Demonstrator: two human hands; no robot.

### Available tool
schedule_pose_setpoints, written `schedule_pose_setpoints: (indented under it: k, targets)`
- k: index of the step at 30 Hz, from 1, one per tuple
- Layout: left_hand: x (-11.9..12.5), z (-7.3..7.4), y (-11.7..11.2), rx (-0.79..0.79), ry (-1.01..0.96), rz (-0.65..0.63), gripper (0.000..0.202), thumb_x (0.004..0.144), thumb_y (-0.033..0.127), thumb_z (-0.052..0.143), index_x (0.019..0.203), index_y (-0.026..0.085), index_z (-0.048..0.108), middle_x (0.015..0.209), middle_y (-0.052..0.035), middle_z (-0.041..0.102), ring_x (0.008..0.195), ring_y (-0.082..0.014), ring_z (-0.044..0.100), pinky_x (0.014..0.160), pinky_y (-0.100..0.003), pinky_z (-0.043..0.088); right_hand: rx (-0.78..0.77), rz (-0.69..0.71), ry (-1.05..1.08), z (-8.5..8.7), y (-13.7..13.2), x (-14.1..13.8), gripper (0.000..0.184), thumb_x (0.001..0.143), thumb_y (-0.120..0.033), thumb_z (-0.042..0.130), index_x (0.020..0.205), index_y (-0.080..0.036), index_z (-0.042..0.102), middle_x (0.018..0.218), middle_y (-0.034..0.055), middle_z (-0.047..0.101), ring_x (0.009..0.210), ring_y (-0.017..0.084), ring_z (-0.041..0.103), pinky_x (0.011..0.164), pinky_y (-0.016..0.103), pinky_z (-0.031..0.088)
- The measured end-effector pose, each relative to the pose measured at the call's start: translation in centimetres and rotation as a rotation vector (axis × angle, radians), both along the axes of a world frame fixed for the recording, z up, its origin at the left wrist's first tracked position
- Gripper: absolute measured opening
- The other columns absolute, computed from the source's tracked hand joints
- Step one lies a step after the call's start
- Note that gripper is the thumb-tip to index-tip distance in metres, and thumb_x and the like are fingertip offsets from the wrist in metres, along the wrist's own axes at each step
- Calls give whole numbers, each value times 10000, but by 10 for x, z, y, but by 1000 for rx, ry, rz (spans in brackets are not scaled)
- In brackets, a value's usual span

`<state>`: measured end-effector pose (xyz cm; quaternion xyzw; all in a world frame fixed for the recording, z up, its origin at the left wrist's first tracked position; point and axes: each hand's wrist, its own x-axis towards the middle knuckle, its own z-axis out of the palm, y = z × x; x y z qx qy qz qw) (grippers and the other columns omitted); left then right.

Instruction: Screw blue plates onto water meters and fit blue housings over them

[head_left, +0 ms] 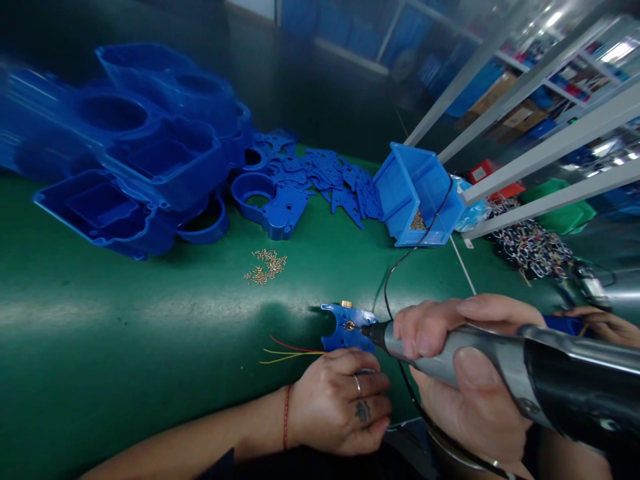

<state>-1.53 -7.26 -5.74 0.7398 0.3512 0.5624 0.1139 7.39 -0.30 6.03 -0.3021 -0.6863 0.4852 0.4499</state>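
Note:
My right hand [465, 373] is wrapped round an electric screwdriver [490, 363], grey with a black rear part, lying at a slant. Its tip points left and meets a small blue plastic part [336, 327], near a round brass-coloured piece on that part's face. A second brass fitting [346, 304] juts from the part's far edge. My left hand [345, 403], with curled fingers, holds the blue part at its near side. Red and yellow wires [295, 351] stick out to the left beside that hand. My left fingertips are partly hidden.
A heap of small brass screws [267, 267] lies ahead on the green table [150, 320]. Blue housings [155, 153] are piled at left, flat blue plates [325, 173] behind. A blue bin [430, 193] stands at right, a black cable crossing it. Farther right are wire bundles [533, 247] and another person's hand [605, 325].

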Motion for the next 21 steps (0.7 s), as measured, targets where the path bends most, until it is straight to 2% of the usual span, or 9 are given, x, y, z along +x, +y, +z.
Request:
schedule_pose_setpoints:
  k: [3,9,16,21]
  targets:
    - [1,-2,1,18,-8,4,111,823,217,565,808,143,646,860,-20,697,893,-185,610,808,-293,522,35,17,67,-2,-1,-8,241,885,-293,592,1105,-284,493,662,-17,546,569,176,533,583,369,480]
    - [2,-2,2,51,-12,35,146,832,227,530,718,162,591,807,-14,682,793,-174,594,681,-283,494,35,63,86,-3,-3,-18,240,888,-202,584,1103,-238,484,700,-19,551,598,155,547,564,324,481]
    - [1,-2,0,25,3,15,117,829,227,561,778,153,636,833,-8,685,896,-191,598,788,-291,506,37,85,97,-4,0,-18,135,906,-166,555,995,-230,476,707,-31,534,598,136,534,563,306,480]
    - [1,-2,-3,-12,30,17,119,840,236,557,815,164,649,859,1,696,954,-190,592,827,-295,500,47,24,114,-6,0,-21,238,907,-203,559,1120,-245,464,702,-34,536,589,136,522,563,302,457]
